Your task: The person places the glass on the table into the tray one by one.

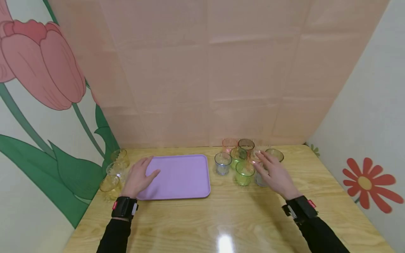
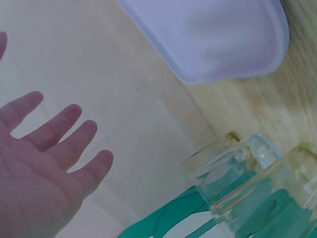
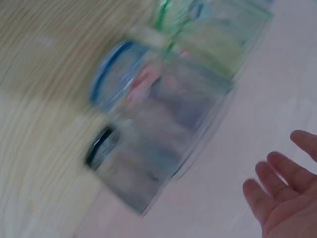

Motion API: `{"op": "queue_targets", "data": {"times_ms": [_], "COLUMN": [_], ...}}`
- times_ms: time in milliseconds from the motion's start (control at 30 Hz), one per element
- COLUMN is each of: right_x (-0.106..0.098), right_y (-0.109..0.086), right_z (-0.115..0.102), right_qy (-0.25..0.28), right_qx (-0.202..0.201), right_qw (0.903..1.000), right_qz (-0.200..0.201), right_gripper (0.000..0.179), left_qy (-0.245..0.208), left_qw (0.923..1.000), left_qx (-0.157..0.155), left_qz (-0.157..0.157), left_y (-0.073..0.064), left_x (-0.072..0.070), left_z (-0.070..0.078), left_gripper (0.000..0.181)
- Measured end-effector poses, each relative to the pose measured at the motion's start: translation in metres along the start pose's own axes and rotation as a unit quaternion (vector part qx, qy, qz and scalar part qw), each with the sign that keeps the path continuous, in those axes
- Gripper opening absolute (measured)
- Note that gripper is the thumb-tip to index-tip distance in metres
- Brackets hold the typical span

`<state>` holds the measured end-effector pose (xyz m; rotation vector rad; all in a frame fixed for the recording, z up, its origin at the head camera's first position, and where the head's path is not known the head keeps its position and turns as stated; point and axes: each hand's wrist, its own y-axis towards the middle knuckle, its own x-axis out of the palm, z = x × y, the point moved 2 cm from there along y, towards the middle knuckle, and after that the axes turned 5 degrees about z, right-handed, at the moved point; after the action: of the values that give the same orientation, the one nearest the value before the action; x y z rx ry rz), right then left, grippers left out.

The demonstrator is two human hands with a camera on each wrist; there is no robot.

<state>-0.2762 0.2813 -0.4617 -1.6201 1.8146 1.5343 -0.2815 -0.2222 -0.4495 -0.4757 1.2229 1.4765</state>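
Observation:
My left hand [image 1: 139, 178] hovers at the left side of a lilac tray [image 1: 178, 177], fingers spread and holding nothing. Just left of it stand a yellow glass [image 1: 110, 186], a clear glass [image 1: 114, 170] and another yellow glass [image 1: 119, 156]. My right hand [image 1: 276, 175] is over the right part of a glass group, its fingers extended; in the right wrist view the palm [image 3: 287, 208] holds nothing. A green glass [image 1: 245, 174] and a clear bluish glass [image 1: 223, 163] are at the group's front. The right hand partly covers another clear glass [image 1: 260, 180].
Behind these stand a pink glass [image 1: 229, 144], a brown glass [image 1: 246, 144] and, at the right, a smoky glass [image 1: 276, 154]. The wooden table [image 1: 190, 225] meets a pink-draped back wall [image 1: 202, 88]. Painted walls flank both sides.

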Motion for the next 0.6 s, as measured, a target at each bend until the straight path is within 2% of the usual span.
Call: {"op": "queue_targets", "data": {"times_ms": [133, 367, 467, 600], "right_x": [0.008, 0.04, 0.053, 0.07], "right_y": [0.002, -0.002, -0.004, -0.003], "right_z": [-0.028, -0.066, -0.073, -0.077], "right_qy": [0.024, 0.068, 0.09, 0.084], "right_qx": [-0.032, -0.089, -0.09, -0.08], "right_qw": [0.9992, 0.9914, 0.9874, 0.9863], "right_qz": [-0.001, -0.068, -0.093, -0.117], "right_gripper": [0.047, 0.024, 0.018, 0.015], "left_qy": [-0.034, -0.066, -0.084, -0.105], "left_qw": [0.9993, 0.9971, 0.9943, 0.9898], "left_qx": [-0.004, -0.023, -0.033, -0.047], "left_qz": [0.012, 0.032, 0.057, 0.085], "left_y": [-0.001, -0.002, -0.003, -0.003], "left_x": [0.002, 0.007, 0.008, 0.009], "left_z": [-0.001, -0.002, -0.001, 0.0], "left_gripper": [0.063, 0.056, 0.05, 0.046]}}
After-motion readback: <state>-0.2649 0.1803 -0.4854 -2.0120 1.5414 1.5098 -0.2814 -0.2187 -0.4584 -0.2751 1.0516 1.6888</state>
